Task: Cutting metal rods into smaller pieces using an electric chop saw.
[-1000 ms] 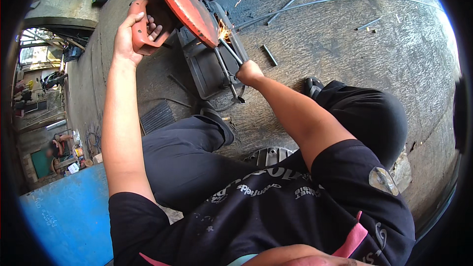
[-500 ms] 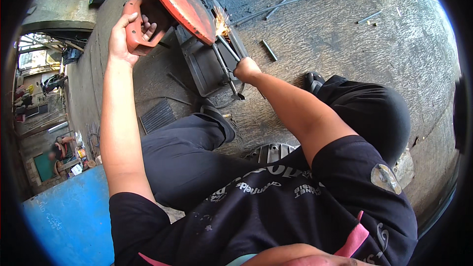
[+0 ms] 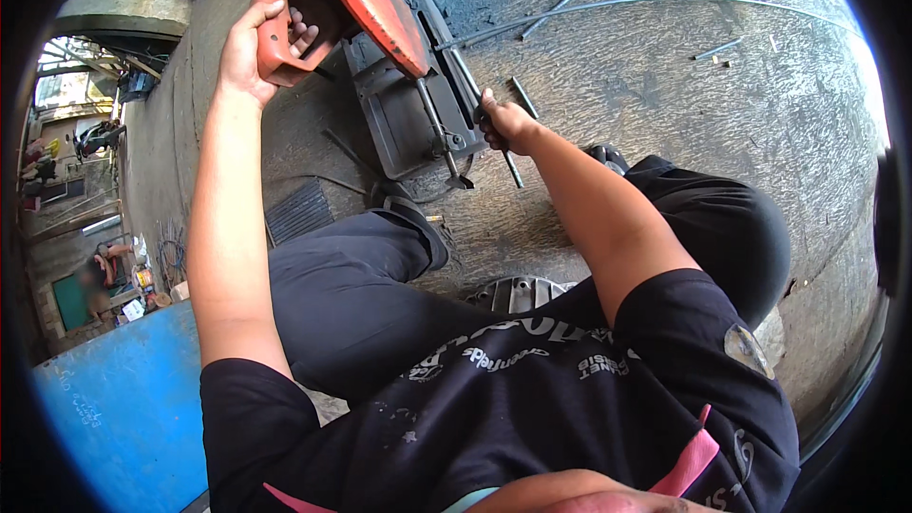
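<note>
My left hand (image 3: 245, 59) is wrapped around the orange-red D-shaped handle (image 3: 275, 55) of a cut-off saw. The saw's round red blade guard (image 3: 372, 9) tilts over its dark metal base (image 3: 394, 128), which rests on the ground; the guard hides the blade's edge. Just right of the base, my right hand (image 3: 508, 123) is closed around a thin metal rod (image 3: 464, 71). One end of the rod points up toward the guard and the other sticks out below my fingers. A clamp screw (image 3: 432, 114) runs along the base between the guard and my right hand.
A long thin rod (image 3: 665, 0) stretches away to the right. Short cut pieces (image 3: 556, 11) lie about on the rough floor. A ridged dark plate (image 3: 302, 212) sits near my left foot, a ribbed metal casting (image 3: 518, 294) between my legs. At left stands a blue panel (image 3: 123, 408); another person (image 3: 100, 285) is farther off.
The sparks beside the guard are gone. My right hand has shifted right and slightly up, with its thumb now in sight. My left hand still grips the handle.
</note>
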